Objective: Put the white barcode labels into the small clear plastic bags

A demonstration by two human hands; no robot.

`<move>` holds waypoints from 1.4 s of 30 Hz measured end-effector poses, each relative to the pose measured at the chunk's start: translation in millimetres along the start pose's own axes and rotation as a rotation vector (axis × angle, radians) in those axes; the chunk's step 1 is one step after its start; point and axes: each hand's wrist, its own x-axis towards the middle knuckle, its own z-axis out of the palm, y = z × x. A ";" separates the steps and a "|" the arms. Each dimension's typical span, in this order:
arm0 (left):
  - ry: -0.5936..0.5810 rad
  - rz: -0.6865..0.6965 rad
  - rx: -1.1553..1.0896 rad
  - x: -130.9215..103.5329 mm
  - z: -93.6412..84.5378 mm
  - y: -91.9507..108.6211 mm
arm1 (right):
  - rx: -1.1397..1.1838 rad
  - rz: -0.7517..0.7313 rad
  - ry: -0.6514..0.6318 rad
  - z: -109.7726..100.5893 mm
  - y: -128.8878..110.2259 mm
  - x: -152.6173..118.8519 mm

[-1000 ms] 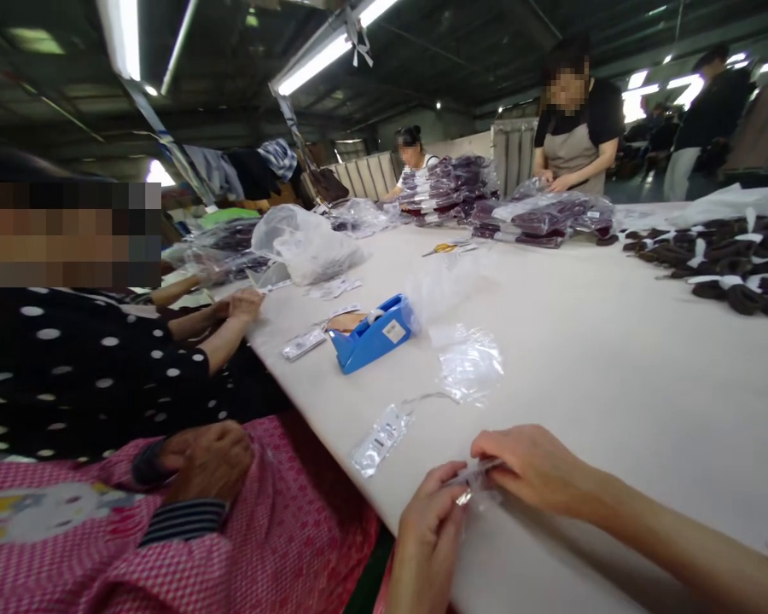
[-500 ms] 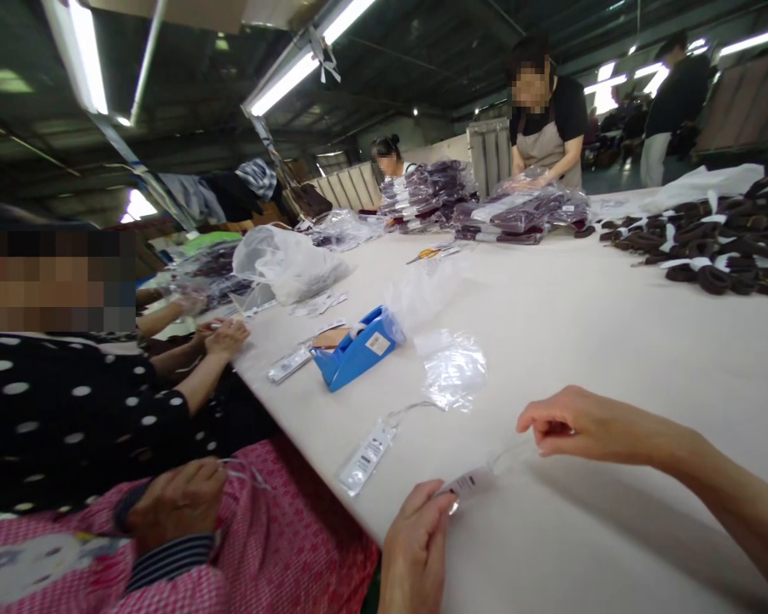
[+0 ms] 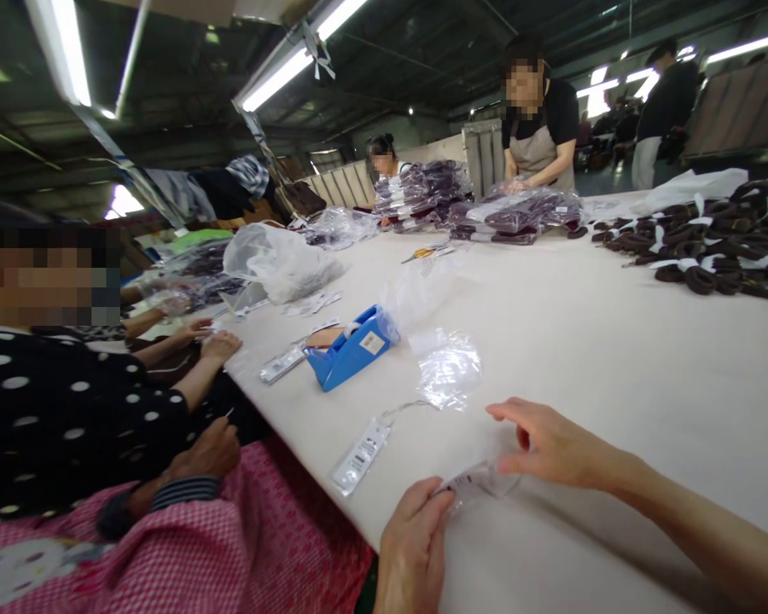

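My left hand [image 3: 416, 541], at the table's front edge, pinches the near end of a printed hang tag [image 3: 466, 484] in a clear plastic sleeve. At the tag's far end hovers my right hand [image 3: 544, 442], thumb and forefinger spread apart. Its thumb is close to the clear plastic; whether it touches is blurred. Another bagged tag [image 3: 360, 458] with a string lies to the left on the table. Behind it is a stack of clear plastic bags [image 3: 449, 368], beside a blue tape dispenser [image 3: 352, 350].
On the left, co-workers sit along the white table [image 3: 614, 358]. More tags [image 3: 282, 365] lie by the dispenser. Yellow-handled scissors [image 3: 421, 253] and a crumpled plastic bag [image 3: 278, 260] lie farther back. Bagged dark goods [image 3: 518, 213] and dark brown coiled bundles [image 3: 710, 239] occupy the far side.
My right hand has moved left toward the tag, and its fingers have opened from a pinch. The left hand keeps its hold. A neighbour's hand at the left has shifted.
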 end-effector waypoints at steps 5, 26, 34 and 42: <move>-0.088 0.013 0.015 -0.7 -0.8 9.0 | 0.069 -0.051 0.045 30.8 -2.5 -3.7; 0.039 -0.176 -0.078 -14.2 23.2 11.4 | -0.113 -0.269 -0.001 49.4 7.7 -6.7; 0.032 -0.118 -0.025 -10.7 26.3 3.8 | -0.117 -0.276 -0.017 49.9 -2.3 -8.2; 0.104 -0.113 -0.014 -6.5 23.2 12.0 | -0.423 -0.318 -0.013 53.3 2.5 -2.3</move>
